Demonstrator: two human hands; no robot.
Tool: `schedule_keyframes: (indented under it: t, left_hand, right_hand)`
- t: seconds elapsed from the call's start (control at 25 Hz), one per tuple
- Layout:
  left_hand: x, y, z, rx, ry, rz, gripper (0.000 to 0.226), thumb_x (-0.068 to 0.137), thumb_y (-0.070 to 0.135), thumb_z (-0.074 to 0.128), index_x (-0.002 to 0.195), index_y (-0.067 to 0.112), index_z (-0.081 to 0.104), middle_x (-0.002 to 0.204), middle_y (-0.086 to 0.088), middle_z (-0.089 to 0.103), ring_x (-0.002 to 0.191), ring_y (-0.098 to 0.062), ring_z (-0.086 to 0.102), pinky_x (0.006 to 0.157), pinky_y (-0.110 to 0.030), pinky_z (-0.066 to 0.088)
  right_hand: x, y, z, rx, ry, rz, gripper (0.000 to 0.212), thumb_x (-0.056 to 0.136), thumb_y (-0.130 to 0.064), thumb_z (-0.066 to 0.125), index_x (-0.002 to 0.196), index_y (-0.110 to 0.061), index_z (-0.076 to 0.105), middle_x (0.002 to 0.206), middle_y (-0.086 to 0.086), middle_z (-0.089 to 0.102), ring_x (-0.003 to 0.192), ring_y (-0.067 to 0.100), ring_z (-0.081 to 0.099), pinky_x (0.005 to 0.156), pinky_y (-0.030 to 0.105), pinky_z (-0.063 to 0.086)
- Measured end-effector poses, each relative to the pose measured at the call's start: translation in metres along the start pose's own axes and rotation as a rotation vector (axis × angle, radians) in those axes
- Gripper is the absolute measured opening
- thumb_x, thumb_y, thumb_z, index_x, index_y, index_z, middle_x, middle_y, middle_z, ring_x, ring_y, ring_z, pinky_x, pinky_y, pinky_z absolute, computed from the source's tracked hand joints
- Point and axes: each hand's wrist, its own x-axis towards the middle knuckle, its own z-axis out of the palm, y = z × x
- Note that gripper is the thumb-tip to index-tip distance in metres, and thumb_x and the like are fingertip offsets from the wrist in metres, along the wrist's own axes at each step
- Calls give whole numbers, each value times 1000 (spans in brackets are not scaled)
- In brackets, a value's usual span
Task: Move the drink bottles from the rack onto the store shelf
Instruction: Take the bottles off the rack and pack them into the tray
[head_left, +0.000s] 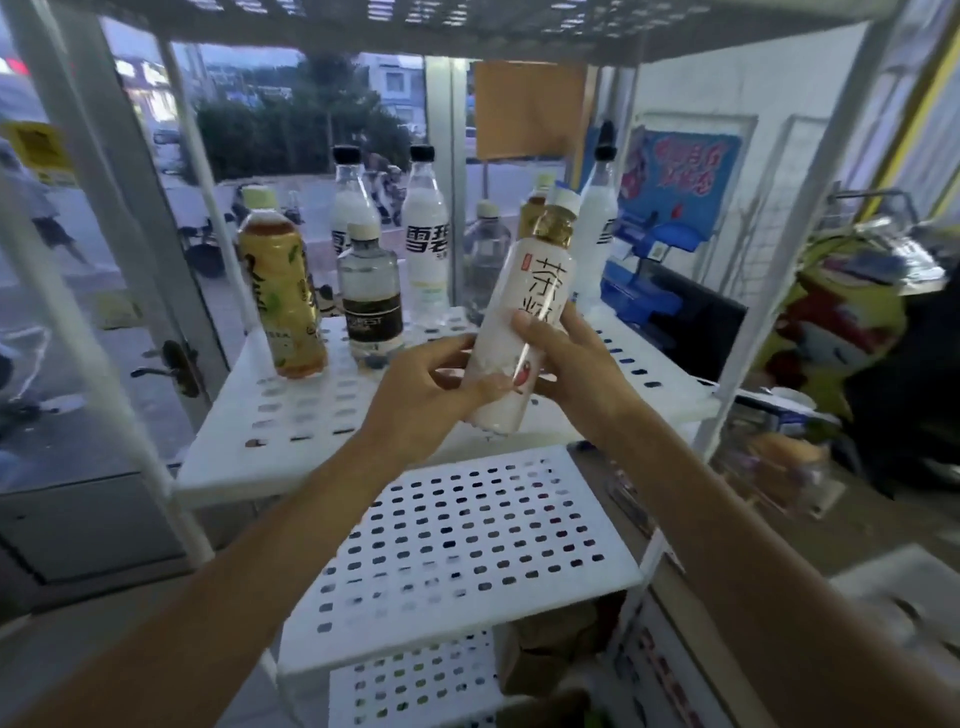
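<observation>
So the white-labelled plastic tea bottle (524, 312) hangs over the front edge of the white perforated shelf (291, 415), cap tilted up-right, left hand (431, 384) fingers (448, 346) curled round its lower end, right hand (566, 364) gripping mid-body.

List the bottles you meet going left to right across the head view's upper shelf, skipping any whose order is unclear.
yellow tea bottle → dark-label water bottle → middle Sprite bottle → clear water bottle → white tea bottle, held.
</observation>
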Motion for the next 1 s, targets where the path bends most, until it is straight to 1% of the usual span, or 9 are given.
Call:
schedule_keyframes:
  t: [0.16,0.24,0.32,0.4,0.48,0.64,0.8,0.92,1.0]
  left_hand:
    - [-18,-1,39,-49,-97,-27,36,76,30,79,110,26,70,99,8,73,85,-11,71,72,-33,60]
    - [-27,-5,64,-86,-148,-64,36,77,28,78,111,24,69,99,7,73,85,-11,71,71,-29,59]
    - [-36,-11,90,-146,-185,-131,35,77,27,78,111,25,69,100,7,73,88,-11,70,74,-29,59]
    - [-44,-17,116,-205,-223,-175,31,78,25,77,108,29,69,101,8,73,89,-8,70,73,-28,59]
    - [-51,-19,140,-224,-271,-192,30,78,23,77,106,30,68,101,8,73,88,-7,69,70,-23,58]
    - [-62,-14,196,-193,-380,-205,35,77,25,79,110,28,67,102,8,72,91,-9,68,73,-22,58]
    - [-76,-5,269,-155,-543,-196,48,75,29,79,120,24,65,110,7,70,98,-9,67,77,-24,57]
    - [-86,1,325,-105,-635,-195,56,72,33,81,124,22,63,111,4,70,99,-11,67,75,-26,58]
    - [-93,5,361,-63,-682,-189,58,71,36,82,124,21,63,111,3,70,100,-12,66,76,-28,58]
  right_hand:
    - [-42,6,-31,-69,145,21,26,91,-24,66,117,-20,63,104,7,74,89,21,73,74,34,59]
    - [-63,6,-47,-109,215,29,24,91,-23,67,113,-15,65,96,5,75,81,18,73,67,30,59]
    - [-82,10,-65,-199,286,20,29,89,-23,71,112,-7,64,92,7,75,76,16,73,64,29,58]
    - [-100,15,-82,-299,342,17,36,84,-28,76,110,-6,64,95,7,75,83,19,74,71,37,61]
    - [-118,20,-102,-332,403,27,36,82,-30,78,109,-11,64,99,6,75,88,21,74,78,43,61]
    - [-161,28,-149,-290,599,51,47,81,-30,79,120,-13,59,108,6,71,95,18,72,77,36,61]
    - [-214,32,-211,-358,734,104,52,74,-47,80,116,-21,64,103,0,73,93,17,72,77,41,62]
    - [-253,26,-259,-336,790,155,45,80,-39,78,116,-17,65,102,3,73,90,19,73,76,45,62]
    - [-276,22,-286,-318,820,166,40,83,-35,77,115,-15,65,102,4,73,89,19,73,76,44,62]
